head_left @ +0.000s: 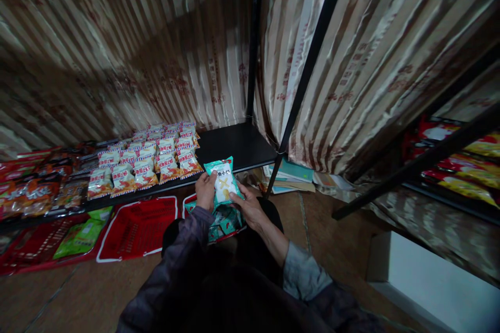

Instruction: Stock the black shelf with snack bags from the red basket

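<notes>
Between my two hands is a teal and white snack bag (223, 182), held upright with its printed front facing me. My left hand (205, 191) grips its left edge, and my right hand (248, 205) pinches its lower right side with the thumb on the front. Just below, more teal bags (225, 222) lie in a red basket between my knees, partly covered by my hands. Rows of white and orange snack bags (145, 170) stand on the black shelf (238, 144), left of my hands.
Red baskets (138, 226) sit on the floor at left, one holding green bags (83, 235). A black shelf post (308, 70) rises ahead. Books (291, 174) lie behind it. At right are a white box (437, 281) and red-yellow bags (464, 166).
</notes>
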Demonstrator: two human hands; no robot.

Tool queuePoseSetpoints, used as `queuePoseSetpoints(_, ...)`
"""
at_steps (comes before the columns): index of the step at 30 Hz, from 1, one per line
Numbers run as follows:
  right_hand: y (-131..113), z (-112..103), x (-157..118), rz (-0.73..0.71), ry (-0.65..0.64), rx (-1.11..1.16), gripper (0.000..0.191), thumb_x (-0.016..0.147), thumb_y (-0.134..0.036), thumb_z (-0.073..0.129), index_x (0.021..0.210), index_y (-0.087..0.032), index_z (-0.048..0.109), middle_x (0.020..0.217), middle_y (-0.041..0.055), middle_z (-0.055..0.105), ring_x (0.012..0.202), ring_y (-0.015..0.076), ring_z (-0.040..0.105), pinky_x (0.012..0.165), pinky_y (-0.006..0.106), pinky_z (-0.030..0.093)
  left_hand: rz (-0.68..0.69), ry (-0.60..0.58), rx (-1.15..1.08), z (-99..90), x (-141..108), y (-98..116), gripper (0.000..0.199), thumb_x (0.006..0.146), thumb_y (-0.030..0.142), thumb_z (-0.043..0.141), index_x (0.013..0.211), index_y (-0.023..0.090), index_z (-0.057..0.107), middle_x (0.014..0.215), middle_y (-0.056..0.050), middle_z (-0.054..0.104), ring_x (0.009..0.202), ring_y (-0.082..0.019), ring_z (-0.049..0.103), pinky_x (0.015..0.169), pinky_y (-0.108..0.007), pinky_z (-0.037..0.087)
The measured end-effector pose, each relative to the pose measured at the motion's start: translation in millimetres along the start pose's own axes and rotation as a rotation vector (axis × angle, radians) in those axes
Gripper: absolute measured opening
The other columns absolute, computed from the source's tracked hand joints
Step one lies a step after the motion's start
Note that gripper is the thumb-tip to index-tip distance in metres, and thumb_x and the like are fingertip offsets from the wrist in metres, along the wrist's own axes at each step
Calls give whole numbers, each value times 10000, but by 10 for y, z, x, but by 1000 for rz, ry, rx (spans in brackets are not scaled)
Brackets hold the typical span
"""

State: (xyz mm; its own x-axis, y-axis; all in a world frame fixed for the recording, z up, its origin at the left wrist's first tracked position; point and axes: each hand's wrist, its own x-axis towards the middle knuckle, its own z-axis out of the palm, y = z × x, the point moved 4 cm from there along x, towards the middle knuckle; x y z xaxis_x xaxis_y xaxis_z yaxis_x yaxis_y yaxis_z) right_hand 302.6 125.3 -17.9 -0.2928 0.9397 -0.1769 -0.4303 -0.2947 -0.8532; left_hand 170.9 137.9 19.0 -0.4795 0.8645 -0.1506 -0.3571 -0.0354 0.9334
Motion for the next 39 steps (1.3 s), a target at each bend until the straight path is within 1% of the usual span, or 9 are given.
queuePoseSetpoints(6, -129, -87, 115, -38, -16, 9, 541, 622, -472, 757, 1087, -224, 635, 939, 35, 716, 833, 199, 665, 717, 298, 524, 48, -5, 27, 15, -31, -13, 438, 555, 484, 755, 789, 138, 620, 713, -34, 682, 641, -153, 634, 614, -269, 496)
queuePoseSetpoints(10, -271, -88, 275, -84, -1, 7, 554, 598, -461, 775, 1076, -219, 634, 935, 34, 719, 832, 194, 666, 737, 306, 522, 69, -18, 68, 46, -55, -18, 435, 549, 476, 759, 803, 144, 640, 703, -35, 688, 677, -168, 642, 624, -273, 501)
queuePoseSetpoints(14, -355, -48, 396, -117, -9, 27, 510, 551, -416, 804, 992, -206, 656, 849, 32, 727, 784, 199, 672, 711, 308, 522, 66, -28, 75, 97, -53, -8, 448, 540, 476, 764, 823, 149, 649, 712, -34, 694, 665, -164, 636, 628, -274, 500)
queuePoseSetpoints(19, -341, -67, 508, -114, 49, 44, 486, 503, -417, 813, 910, -194, 666, 776, 27, 726, 747, 214, 674, 682, 325, 524, 0, -89, 44, 107, 14, -59, 481, 542, 498, 760, 838, 140, 634, 759, -45, 698, 700, -168, 642, 665, -277, 498)
queuePoseSetpoints(25, -269, -149, 662, -113, 140, 36, 471, 447, -410, 832, 822, -184, 659, 671, 8, 706, 606, 191, 649, 596, 307, 507, -46, -178, 42, 119, 25, -161, 475, 616, 508, 727, 897, 134, 642, 889, -89, 706, 818, -195, 657, 744, -295, 500)
queuePoseSetpoints(29, -243, -232, 804, -147, 226, 28, 479, 446, -452, 824, 804, -187, 648, 680, 21, 705, 639, 210, 658, 594, 320, 513, -109, -234, 11, 173, 43, -261, 549, 591, 495, 760, 992, 139, 643, 953, -120, 705, 858, -229, 666, 795, -344, 510)
queuePoseSetpoints(33, -268, -254, 1009, -197, 248, 9, 462, 491, -487, 796, 817, -200, 638, 708, 20, 707, 646, 208, 659, 600, 326, 522, -131, -262, -44, 215, 139, -347, 623, 554, 449, 801, 1071, 154, 619, 1026, -142, 690, 920, -259, 661, 837, -384, 509)
queuePoseSetpoints(37, -340, -175, 1232, -216, 239, -19, 462, 507, -479, 791, 834, -196, 631, 712, 14, 704, 631, 197, 651, 597, 315, 523, -98, -223, -50, 240, 345, -360, 618, 585, 451, 781, 1098, 159, 601, 1094, -155, 666, 1003, -263, 637, 860, -379, 505)
queuePoseSetpoints(39, -369, -111, 1328, -208, 210, -34, 499, 528, -493, 780, 896, -195, 624, 753, 25, 709, 652, 206, 656, 604, 322, 528, -60, -192, -46, 257, 491, -348, 609, 608, 451, 765, 1112, 158, 589, 1131, -155, 650, 1027, -254, 627, 876, -369, 499)
